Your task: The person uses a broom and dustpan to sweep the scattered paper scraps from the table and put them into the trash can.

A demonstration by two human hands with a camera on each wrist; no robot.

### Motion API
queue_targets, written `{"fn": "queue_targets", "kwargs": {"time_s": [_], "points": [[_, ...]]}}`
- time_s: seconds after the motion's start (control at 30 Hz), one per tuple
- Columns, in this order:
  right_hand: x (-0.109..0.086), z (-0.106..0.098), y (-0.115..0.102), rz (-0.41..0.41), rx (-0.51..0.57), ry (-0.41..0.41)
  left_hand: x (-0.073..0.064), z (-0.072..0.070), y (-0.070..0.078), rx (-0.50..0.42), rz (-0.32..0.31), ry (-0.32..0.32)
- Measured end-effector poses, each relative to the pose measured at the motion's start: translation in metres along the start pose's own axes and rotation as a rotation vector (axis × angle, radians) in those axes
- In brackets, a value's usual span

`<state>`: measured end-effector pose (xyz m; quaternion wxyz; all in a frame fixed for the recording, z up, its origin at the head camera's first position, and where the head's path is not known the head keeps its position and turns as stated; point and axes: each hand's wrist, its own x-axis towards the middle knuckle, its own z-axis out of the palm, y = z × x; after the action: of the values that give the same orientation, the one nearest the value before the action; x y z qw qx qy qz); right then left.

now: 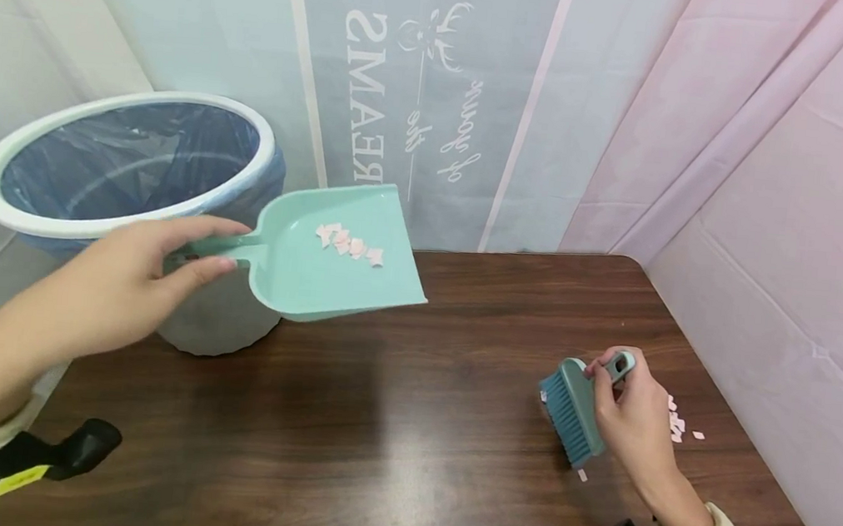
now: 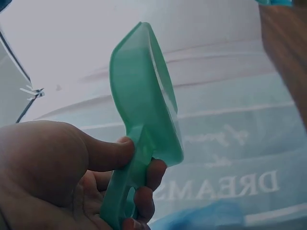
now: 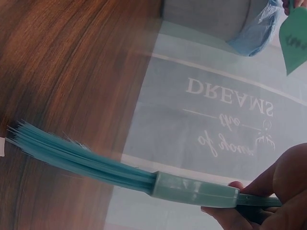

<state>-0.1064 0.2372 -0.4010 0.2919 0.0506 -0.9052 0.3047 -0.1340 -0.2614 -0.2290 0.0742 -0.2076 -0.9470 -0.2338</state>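
Note:
My left hand (image 1: 119, 278) grips the handle of a mint green dustpan (image 1: 300, 277), raised above the table beside the bin. Several small pale pink paper scraps (image 1: 357, 247) lie in the middle of the pan. In the left wrist view the thumb and fingers wrap the dustpan handle (image 2: 125, 182). My right hand (image 1: 635, 407) holds a teal hand brush (image 1: 580, 406) by its handle, its bristles (image 3: 72, 151) pointing down close over the table at the right. One scrap shows by the bristle tips, another below the brush, and a small pile (image 1: 676, 423) is partly hidden behind the right hand.
A bin with a white rim (image 1: 253, 127) and a blue liner (image 1: 137, 159) stands at the left, partly behind the left hand. The brown wooden table (image 1: 407, 429) runs up to a printed curtain (image 1: 421, 96) at the back and a pale curtain (image 1: 804, 271) at the right.

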Motion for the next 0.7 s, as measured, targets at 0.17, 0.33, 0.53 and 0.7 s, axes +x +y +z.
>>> {"fn": "queue_targets", "kwargs": {"time_s": [0.17,0.33,0.53,0.7], "points": [[0.000,0.000,-0.001,-0.002,0.006,-0.004,0.001,-0.027,-0.020,0.096,-0.047,0.067],[-0.001,0.000,-0.001,-0.008,0.020,-0.002,0.007,-0.052,-0.055,0.155,-0.107,0.153],[-0.001,0.000,0.001,-0.007,0.013,-0.009,0.016,-0.067,-0.097,0.051,-0.143,0.265],[-0.002,0.000,-0.001,-0.008,0.015,-0.015,0.017,-0.078,-0.142,-0.083,-0.111,0.346]]}}
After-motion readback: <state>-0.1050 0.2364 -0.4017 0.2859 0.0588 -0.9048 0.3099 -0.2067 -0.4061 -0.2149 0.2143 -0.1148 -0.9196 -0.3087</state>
